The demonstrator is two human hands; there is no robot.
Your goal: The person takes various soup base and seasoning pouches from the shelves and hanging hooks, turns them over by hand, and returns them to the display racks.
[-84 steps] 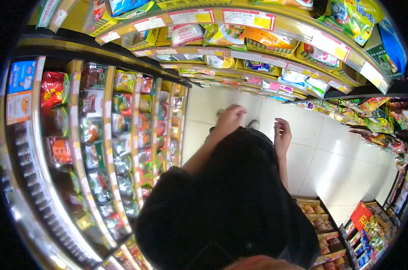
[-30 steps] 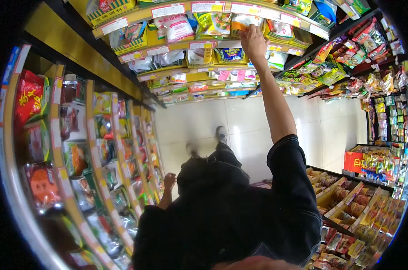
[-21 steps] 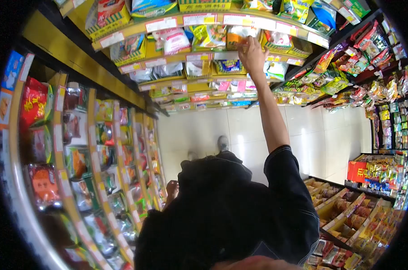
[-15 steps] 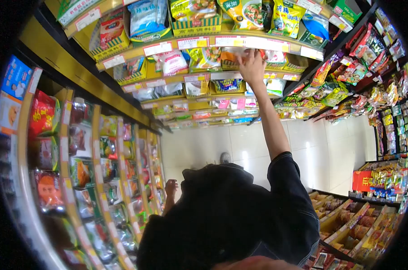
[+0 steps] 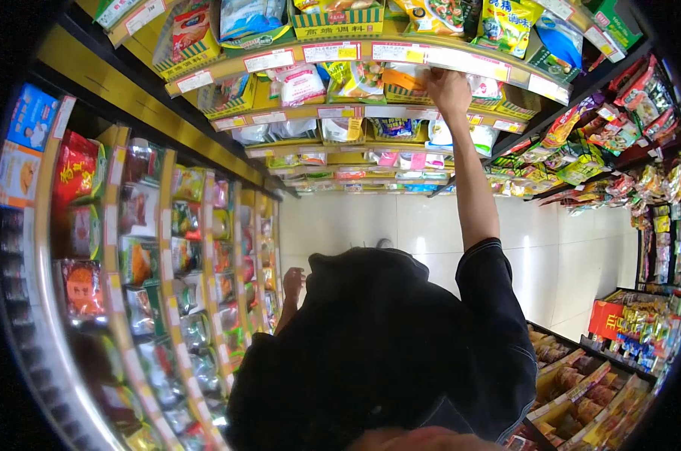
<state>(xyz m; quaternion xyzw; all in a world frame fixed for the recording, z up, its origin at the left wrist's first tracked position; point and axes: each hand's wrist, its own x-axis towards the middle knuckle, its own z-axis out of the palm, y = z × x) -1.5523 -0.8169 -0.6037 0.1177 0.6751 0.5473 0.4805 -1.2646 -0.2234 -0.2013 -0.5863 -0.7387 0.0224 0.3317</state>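
My right hand (image 5: 451, 92) reaches into a middle shelf ahead, just under a row of price labels. Its fingers are bent together at the right edge of an orange and white packet (image 5: 406, 77), which they appear to grip; the fingertips are partly hidden. Left of that packet lies a yellow-green packet (image 5: 355, 81), and further left a pink and white one (image 5: 302, 84). To the right of my hand is another white and pink packet (image 5: 487, 87). My left hand (image 5: 294, 283) hangs low by my side, empty, fingers loosely apart, near the left shelves.
Tiered shelves with packets stand on the left (image 5: 167, 248), behind a metal rail (image 5: 58, 323). Hanging snack bags (image 5: 581, 169) line the right side. Slanted bins (image 5: 581, 383) sit at the lower right, with a red box (image 5: 605, 319) beyond. Pale floor tiles (image 5: 445, 218) lie below.
The view has shifted, so the shelves sit higher and further right. My right hand has moved slightly right along the orange and white packet, showing more of it. My left hand still hangs down.
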